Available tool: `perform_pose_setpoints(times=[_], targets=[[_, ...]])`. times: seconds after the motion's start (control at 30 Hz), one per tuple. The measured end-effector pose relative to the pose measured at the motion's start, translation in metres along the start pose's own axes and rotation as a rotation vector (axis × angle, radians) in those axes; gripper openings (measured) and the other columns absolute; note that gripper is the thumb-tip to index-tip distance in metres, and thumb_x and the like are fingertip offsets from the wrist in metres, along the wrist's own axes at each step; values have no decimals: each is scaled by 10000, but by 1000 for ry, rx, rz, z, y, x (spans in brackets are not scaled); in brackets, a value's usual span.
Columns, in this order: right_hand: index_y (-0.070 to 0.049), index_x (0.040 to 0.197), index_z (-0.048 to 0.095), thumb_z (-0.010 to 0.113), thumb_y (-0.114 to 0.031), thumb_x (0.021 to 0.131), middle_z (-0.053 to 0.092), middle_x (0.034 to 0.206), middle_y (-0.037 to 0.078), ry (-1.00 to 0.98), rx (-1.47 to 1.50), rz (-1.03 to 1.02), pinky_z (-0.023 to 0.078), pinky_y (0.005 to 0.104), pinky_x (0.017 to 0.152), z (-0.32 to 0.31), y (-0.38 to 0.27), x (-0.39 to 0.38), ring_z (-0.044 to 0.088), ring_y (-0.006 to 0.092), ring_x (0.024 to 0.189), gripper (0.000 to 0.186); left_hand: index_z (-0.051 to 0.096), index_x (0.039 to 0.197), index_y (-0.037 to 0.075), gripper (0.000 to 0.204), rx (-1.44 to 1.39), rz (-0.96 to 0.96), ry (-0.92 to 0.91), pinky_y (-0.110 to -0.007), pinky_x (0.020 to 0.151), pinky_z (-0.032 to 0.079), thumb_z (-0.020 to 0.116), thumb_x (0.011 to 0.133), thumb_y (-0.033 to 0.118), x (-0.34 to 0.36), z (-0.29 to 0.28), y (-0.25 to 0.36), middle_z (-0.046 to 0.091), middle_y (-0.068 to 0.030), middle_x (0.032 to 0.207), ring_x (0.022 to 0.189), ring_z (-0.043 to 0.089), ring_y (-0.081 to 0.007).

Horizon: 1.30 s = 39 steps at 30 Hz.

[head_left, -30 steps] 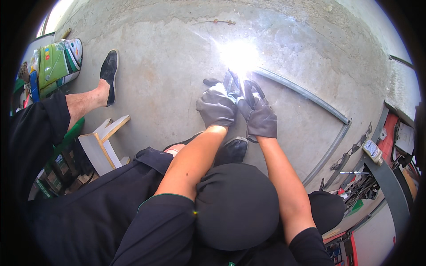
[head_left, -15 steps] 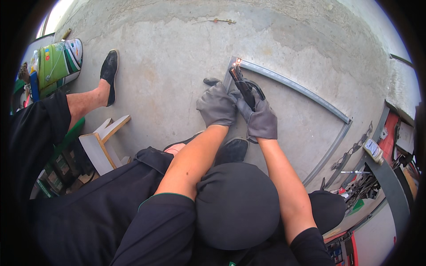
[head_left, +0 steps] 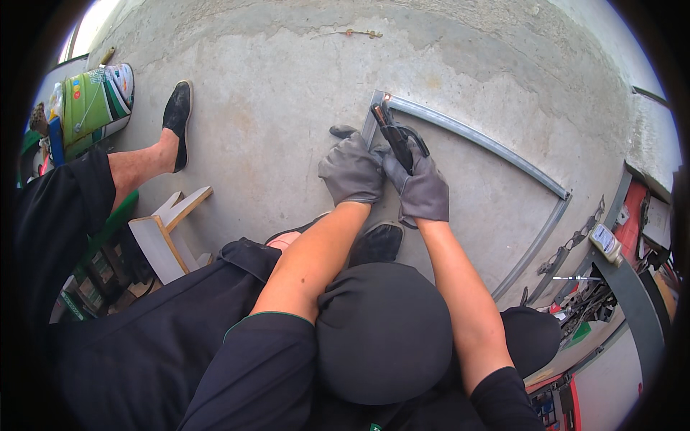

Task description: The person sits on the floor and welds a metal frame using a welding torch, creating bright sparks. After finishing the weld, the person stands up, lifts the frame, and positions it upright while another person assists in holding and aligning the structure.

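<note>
black clamp (head_left: 394,136) slants forward-left along its length, right hand (head_left: 422,188) gripping it, left hand (head_left: 351,171) holding the metal frame (head_left: 460,128).

Soft, even light; edges fisheye-bent, corners black.

Seen from my remote station: the right hand (head_left: 422,187) covers the near end of the black electrode holder (head_left: 394,136). The left hand (head_left: 351,171) hides its own grip from me. The metal frame (head_left: 471,134) disappears behind the right forearm (head_left: 463,294); print on the bottle (head_left: 606,244), at right, is illegibly small.
</note>
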State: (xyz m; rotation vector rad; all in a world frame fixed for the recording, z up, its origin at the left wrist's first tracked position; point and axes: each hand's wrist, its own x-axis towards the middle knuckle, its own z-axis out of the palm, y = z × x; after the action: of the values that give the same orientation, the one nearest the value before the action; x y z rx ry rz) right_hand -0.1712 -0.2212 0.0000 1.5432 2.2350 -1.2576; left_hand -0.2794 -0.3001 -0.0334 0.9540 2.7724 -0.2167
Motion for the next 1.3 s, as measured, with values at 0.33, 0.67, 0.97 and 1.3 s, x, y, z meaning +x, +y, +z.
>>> perform_pose_setpoints(times=[0.33, 0.67, 0.97, 1.3], targets=[[-182, 1365, 656, 697, -573, 921, 707, 1164, 222, 49, -12, -36, 535, 480, 922, 9, 5, 3, 679, 420, 1088, 594, 663, 1108, 53, 389, -76, -39, -117, -452, 749, 550, 635, 929, 398, 6, -6, 0, 727, -96, 920, 868, 740, -285], [-243, 1384, 660, 668, -596, 916, 716, 1144, 197, 48, 5, -34, 546, 494, 924, 1, 1, -11, 695, 410, 1074, 587, 687, 1071, 75, 385, -8, 7, 24, -446, 740, 550, 605, 943, 429, 0, 4, -1, 726, -79, 892, 852, 748, -264], [-202, 1379, 651, 649, -581, 927, 699, 1215, 194, 53, 10, -32, 527, 493, 968, 4, 3, -5, 670, 403, 1133, 590, 694, 1044, 81, 433, -10, -1, 26, -456, 721, 549, 632, 926, 492, 1, 1, 0, 726, -78, 874, 838, 750, -270], [-200, 1367, 659, 704, -538, 926, 711, 1142, 216, 60, 6, -39, 535, 477, 908, 17, 16, 1, 687, 404, 1074, 557, 676, 981, 101, 364, -53, -85, -99, -464, 730, 548, 664, 903, 456, 8, -8, 4, 726, -88, 859, 842, 751, -290]])
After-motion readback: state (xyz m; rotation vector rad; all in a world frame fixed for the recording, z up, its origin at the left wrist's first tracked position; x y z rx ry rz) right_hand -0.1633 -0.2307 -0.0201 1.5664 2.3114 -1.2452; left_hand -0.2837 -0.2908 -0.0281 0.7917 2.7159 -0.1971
